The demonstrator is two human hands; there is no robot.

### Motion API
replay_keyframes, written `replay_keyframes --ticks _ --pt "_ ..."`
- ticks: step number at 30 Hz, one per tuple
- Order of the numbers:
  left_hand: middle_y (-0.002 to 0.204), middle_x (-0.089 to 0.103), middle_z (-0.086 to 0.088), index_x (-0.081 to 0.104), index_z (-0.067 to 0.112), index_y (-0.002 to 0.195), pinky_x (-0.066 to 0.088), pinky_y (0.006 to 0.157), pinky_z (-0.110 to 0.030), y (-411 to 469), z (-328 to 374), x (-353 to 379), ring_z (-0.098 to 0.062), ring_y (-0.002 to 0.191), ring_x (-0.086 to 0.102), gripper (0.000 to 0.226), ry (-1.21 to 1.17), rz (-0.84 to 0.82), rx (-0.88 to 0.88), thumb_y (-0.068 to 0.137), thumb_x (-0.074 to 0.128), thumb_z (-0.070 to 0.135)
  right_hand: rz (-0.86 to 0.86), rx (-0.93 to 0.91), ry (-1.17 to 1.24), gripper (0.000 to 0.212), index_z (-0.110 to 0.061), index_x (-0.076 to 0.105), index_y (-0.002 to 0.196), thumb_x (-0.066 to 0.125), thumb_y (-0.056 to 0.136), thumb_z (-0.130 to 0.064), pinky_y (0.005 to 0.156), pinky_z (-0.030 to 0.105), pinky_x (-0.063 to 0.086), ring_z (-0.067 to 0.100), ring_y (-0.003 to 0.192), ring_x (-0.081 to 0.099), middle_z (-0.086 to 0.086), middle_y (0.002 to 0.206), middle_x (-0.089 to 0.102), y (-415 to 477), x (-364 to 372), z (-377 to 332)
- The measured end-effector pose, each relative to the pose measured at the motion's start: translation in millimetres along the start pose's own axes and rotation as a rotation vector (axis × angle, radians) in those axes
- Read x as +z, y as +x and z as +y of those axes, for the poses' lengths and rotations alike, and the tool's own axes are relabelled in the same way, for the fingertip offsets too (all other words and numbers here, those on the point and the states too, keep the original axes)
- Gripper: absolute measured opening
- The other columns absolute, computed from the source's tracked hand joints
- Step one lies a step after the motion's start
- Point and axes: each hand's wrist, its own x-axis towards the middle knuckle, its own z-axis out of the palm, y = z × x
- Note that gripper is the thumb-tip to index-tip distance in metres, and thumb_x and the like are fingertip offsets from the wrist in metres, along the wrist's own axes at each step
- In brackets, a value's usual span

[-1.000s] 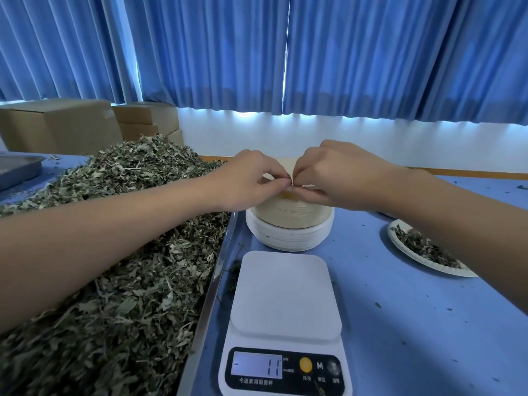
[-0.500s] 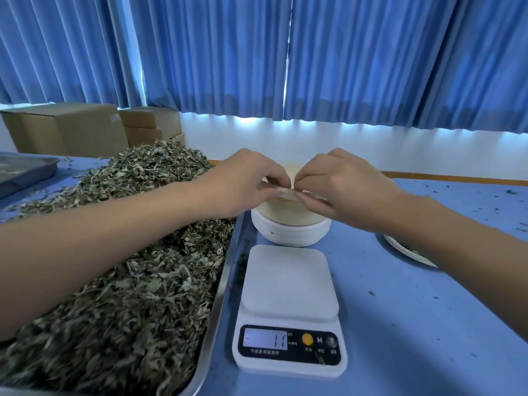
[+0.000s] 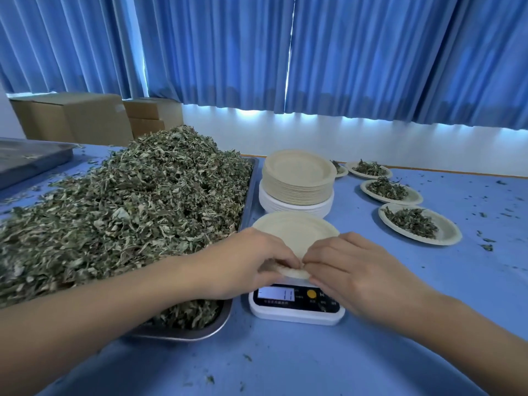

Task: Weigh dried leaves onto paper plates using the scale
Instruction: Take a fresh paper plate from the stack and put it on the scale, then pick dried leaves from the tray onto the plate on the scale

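Blue table (image 3: 400, 295) — both hands' fingers (image 3: 288, 260) pinch paper plate (image 3: 294, 230) over scale (image 3: 297, 305).

1. We see the scale (image 3: 297, 305), white with a dark front panel, its lit display reading 11.
2. An empty pale paper plate (image 3: 295, 231) sits over the scale's platform.
3. The plate stack (image 3: 297, 184) stands just behind the scale.
4. Dried leaves (image 3: 120, 218) heap in the tray left of the scale.
5. Four filled plates (image 3: 420, 224) lie to the scale's right, behind it.
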Motion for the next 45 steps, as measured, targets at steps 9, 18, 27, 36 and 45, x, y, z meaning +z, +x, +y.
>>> replay_keyframes --ticks 9,18,27,36,45 --pt "0.135 0.061 0.0 0.06 0.025 0.132 0.051 0.095 -0.038 35 -70 -51 -0.021 0.107 0.062 0.039 0.308 0.164 -0.466 0.094 0.063 0.024 0.171 0.888 0.336 0.036 -0.01 0.072 0.085 0.048 0.104 -0.03 0.065 0.033 0.047 0.01 0.065 0.058 0.002 0.082 0.071 -2 24 56" --pt "0.112 0.064 -0.008 0.06 0.013 0.107 0.049 0.073 -0.035 52 -89 -34 -0.028 0.092 0.062 0.023 0.522 -0.235 -0.66 0.086 0.07 0.011 -0.069 1.131 0.356 0.042 -0.006 0.058 0.062 0.058 0.1 -0.024 0.06 0.041 0.047 0.026 0.055 0.054 0.006 0.052 0.055 -27 85 85" --pt "0.103 0.066 -0.002 0.068 0.012 0.095 0.038 0.056 -0.025 42 -75 -70 -0.013 0.07 0.053 0.015 0.382 -0.103 -0.764 0.09 0.066 -0.001 -0.043 1.086 0.364 0.038 -0.005 0.068 0.067 0.059 0.1 -0.022 0.066 0.04 0.051 0.026 0.06 0.058 0.01 0.06 0.063 -28 85 88" --pt "0.107 0.069 -0.001 0.068 0.014 0.096 0.038 0.061 -0.027 34 -73 -84 -0.001 0.069 0.05 0.015 0.317 -0.083 -0.716 0.087 0.075 0.006 -0.043 1.076 0.404 0.038 -0.006 0.072 0.069 0.059 0.101 -0.022 0.066 0.039 0.049 0.027 0.062 0.059 0.013 0.062 0.066 -28 80 85" --pt "0.148 0.047 -0.004 0.051 0.023 0.143 0.044 0.101 -0.033 35 -69 -60 -0.027 0.128 0.051 0.073 0.414 -0.432 -0.663 0.079 0.084 0.033 -0.022 1.087 0.443 0.034 -0.01 0.073 0.071 0.061 0.1 -0.023 0.071 0.039 0.05 0.025 0.07 0.063 0.01 0.07 0.07 -32 81 84"
